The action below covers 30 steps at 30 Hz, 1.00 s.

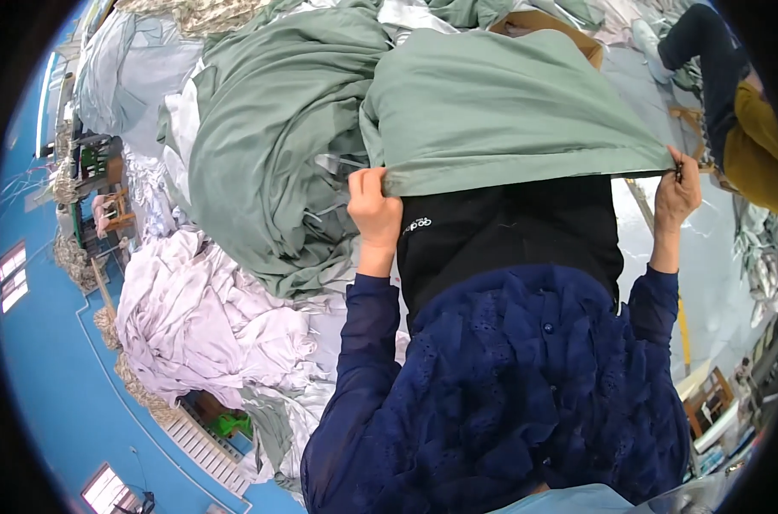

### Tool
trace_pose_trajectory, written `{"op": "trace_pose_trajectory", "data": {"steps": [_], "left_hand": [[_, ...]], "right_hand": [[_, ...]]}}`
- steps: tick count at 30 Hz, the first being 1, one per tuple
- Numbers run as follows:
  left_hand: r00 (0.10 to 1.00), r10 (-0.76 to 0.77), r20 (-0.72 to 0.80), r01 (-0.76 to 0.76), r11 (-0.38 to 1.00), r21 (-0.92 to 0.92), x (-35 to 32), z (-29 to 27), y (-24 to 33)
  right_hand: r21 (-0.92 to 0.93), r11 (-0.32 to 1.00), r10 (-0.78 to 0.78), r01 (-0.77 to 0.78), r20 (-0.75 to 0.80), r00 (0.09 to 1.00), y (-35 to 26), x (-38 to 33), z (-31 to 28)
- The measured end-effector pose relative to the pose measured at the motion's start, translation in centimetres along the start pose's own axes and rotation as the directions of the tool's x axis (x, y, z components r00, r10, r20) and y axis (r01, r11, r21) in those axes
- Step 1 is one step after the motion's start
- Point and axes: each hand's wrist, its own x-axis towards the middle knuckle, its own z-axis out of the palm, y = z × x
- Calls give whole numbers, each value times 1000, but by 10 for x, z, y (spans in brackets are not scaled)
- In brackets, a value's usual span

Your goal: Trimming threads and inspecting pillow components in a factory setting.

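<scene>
The left hand (373, 206) is closed on one corner of a green cloth (500, 107), and the right hand (676, 193) pinches the opposite corner, so the near edge runs taut between them. This looks like the spreading step before a fold; next, both corners likely need to travel together. A green heap (269, 163) crowds the left side, while the right has more open room.

Both forearms in dark blue sheer sleeves rise from the lower edge, held well apart; the left hand (374, 208) is fisted, fingers curled tight; the right hand (677, 190) pinches shut, wrist straight.
</scene>
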Motion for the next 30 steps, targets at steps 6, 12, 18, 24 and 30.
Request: {"op": "trace_pose_trajectory", "data": {"steps": [6,12,18,24,30], "left_hand": [[997,-68,-38,72,991,113,-2,6,-33],[977,-83,-195,124,971,206,5,29,-66],[868,-367,-335,405,913,48,40,31,-85],[794,-183,-580,103,980,-169,97,-64,-42],[956,58,-288,-84,993,-80,100,-113,1]], "right_hand": [[67,994,89,-89,10,996,32,-16,12],[202,963,180,-178,9,984,42,-14,4],[269,959,139,-91,-164,977,81,27,-58],[200,926,374,-321,-354,857,215,58,-172],[-473,593,528,-651,-382,758,355,33,-218]]}}
